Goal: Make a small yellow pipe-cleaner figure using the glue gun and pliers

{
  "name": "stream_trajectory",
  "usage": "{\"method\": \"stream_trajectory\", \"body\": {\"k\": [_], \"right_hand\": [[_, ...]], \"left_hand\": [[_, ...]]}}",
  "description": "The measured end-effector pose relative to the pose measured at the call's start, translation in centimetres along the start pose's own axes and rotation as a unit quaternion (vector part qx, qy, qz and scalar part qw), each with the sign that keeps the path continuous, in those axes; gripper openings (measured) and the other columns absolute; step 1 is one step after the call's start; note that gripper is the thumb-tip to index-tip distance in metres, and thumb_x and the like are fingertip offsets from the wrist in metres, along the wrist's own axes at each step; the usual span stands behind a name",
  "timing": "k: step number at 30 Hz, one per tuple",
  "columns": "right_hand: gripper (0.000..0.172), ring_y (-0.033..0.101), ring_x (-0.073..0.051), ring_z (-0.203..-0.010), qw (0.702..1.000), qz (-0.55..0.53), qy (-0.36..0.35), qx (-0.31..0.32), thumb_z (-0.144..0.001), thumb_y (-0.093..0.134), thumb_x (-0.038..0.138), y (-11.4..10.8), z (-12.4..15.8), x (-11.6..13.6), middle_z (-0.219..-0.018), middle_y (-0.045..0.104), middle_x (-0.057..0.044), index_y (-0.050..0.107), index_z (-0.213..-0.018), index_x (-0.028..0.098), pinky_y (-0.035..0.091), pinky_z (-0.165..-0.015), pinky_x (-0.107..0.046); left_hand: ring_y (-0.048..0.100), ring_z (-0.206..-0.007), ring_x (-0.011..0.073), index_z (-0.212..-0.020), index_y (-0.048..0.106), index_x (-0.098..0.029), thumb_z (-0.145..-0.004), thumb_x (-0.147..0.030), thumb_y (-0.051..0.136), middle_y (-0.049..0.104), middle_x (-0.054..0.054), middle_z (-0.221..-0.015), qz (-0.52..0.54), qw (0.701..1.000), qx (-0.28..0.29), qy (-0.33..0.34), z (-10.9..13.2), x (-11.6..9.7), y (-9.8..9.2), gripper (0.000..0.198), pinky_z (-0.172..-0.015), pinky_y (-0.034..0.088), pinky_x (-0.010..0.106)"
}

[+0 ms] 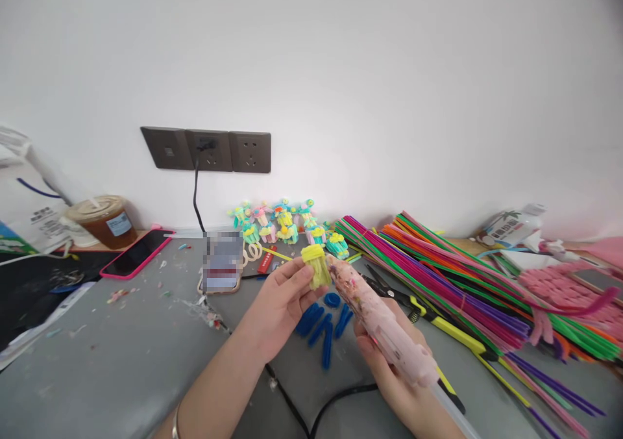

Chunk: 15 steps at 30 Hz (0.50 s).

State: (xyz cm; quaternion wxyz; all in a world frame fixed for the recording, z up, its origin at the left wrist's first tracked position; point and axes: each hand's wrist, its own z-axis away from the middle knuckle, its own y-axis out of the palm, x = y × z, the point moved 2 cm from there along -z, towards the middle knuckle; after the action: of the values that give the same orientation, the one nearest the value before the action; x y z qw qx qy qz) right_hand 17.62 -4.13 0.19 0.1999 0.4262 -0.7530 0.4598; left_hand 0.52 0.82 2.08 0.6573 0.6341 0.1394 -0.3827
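Note:
My left hand (287, 296) pinches a small yellow pipe-cleaner piece (317, 267) made of short strips side by side with a band across the top. In my right hand (389, 354) is a pale pink hot glue gun (377, 322), its nozzle end stained and close against the right side of the yellow piece. Whether the tip touches it I cannot tell. A clear glue stick (455, 413) sticks out of the gun's back end. Below the hands, several folded blue pipe-cleaner pieces (327, 345) and a blue coil (331, 300) lie on the grey mat.
Finished pastel pipe-cleaner figures (285, 221) stand by the wall. At right are bundled pipe cleaners (452, 283) and black-and-yellow scissors (389, 291). Two phones (139, 254), a drink cup (109, 221) and a black cable (341, 393) are around the hands.

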Motion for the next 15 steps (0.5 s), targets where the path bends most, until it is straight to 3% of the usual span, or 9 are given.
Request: {"method": "stream_trajectory", "body": {"k": [7, 15], "right_hand": [[0.017, 0.059, -0.017, -0.048, 1.000, -0.018, -0.015, 0.002, -0.085, 0.062, 0.034, 0.12, -0.32, 0.37, -0.068, 0.068, -0.002, 0.063, -0.100, 0.026, 0.047, -0.044, -0.025], [0.029, 0.060, -0.020, -0.053, 0.999, -0.025, -0.028, 0.006, -0.081, 0.062, 0.031, 0.21, 0.29, -0.41, -0.075, 0.070, -0.002, 0.063, -0.110, 0.027, 0.048, -0.048, -0.028]], "left_hand": [[0.070, -0.082, 0.0153, -0.089, 0.074, -0.015, -0.060, -0.030, 0.090, 0.076, 0.005, -0.092, -0.010, 1.000, -0.006, 0.003, 0.03, -0.17, 0.24, 0.035, -0.081, 0.055, 0.025], [0.068, -0.073, 0.0117, -0.082, 0.074, -0.015, -0.057, -0.027, 0.092, 0.075, 0.002, -0.081, 0.008, 1.000, -0.018, 0.008, 0.24, -0.30, 0.46, 0.033, -0.074, 0.055, 0.021]]}}
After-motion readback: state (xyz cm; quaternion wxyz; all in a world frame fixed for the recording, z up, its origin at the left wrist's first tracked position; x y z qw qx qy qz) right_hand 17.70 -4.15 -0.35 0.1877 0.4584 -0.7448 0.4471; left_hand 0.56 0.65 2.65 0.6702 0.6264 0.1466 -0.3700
